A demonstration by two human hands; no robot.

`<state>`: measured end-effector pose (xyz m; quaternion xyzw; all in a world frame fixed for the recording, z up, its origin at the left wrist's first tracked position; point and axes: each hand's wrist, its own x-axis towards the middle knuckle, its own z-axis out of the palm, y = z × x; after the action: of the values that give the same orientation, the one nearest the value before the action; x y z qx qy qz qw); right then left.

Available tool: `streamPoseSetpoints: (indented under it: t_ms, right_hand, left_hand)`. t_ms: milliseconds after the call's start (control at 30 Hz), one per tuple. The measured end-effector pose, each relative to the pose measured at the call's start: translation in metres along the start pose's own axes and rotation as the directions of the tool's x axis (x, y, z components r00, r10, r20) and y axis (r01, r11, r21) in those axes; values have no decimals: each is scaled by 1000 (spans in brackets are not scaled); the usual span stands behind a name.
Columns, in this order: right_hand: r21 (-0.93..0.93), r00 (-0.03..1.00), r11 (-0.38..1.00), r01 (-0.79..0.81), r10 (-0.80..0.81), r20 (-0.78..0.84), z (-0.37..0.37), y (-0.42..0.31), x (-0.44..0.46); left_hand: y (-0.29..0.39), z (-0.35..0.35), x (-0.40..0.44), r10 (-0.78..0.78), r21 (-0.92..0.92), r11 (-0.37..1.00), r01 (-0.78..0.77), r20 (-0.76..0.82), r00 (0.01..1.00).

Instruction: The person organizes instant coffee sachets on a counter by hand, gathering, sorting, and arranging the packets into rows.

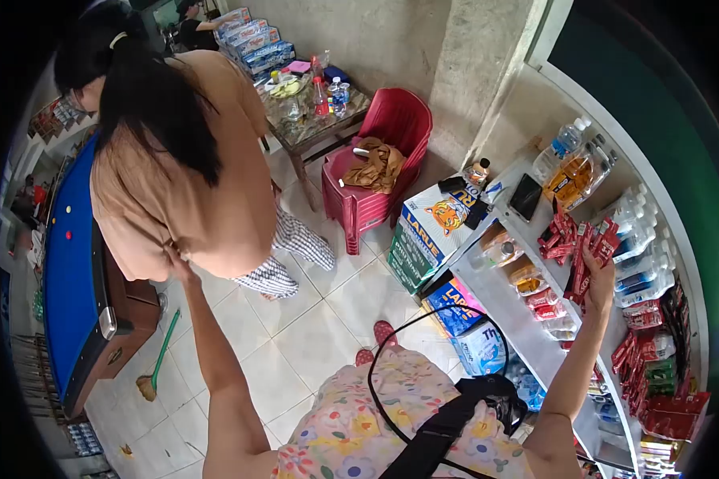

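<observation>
My right hand (601, 281) is closed around red sachets (581, 257) above the shelf at the right. More red packets lie beside it on the shelf top, near a dark phone (526, 196) and bottles with orange contents (574, 177). At the left, my left hand (176, 259) reaches to the tan shirt (192, 176) of a person who is bent away from me. Its fingers are bent at the shirt's lower edge, seemingly pinching the cloth.
A blue pool table (76, 279) stands at the left, with a green-handled brush (166, 351) on the floor near it. Red stacked chairs (403, 120) and a small table (311, 132) are ahead. A Larue box (415, 239) adjoins the shelf. Another person is far back.
</observation>
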<state>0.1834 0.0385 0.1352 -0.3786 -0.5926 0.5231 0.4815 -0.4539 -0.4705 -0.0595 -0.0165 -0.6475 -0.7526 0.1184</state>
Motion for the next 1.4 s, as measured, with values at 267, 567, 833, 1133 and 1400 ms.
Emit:
streamPoseSetpoints:
  t_ms: [267, 567, 833, 1133, 1400]
  right_hand:
    - [2, 988, 1000, 11, -11, 152, 34, -21, 11]
    - [-81, 999, 996, -36, 37, 11, -7, -33, -13]
    - [-275, 953, 953, -124, 38, -299, -4, -66, -70]
    - [-578, 901, 791, -202, -82, -427, 59, -105, -162]
    - [-788, 882, 530, -313, -146, -448, 101, -139, -189]
  left_hand:
    - [-1, 39, -58, -245, 119, 968, 222, 245, 938]
    - [-31, 109, 10, 116, 295, 946, -131, 67, 991]
    - [-44, 265, -49, -52, 227, 964, -141, 677, 734]
    - [39, 326, -343, -156, 370, 924, -98, 132, -979]
    - [53, 360, -454, 357, -625, 775, 88, 318, -878]
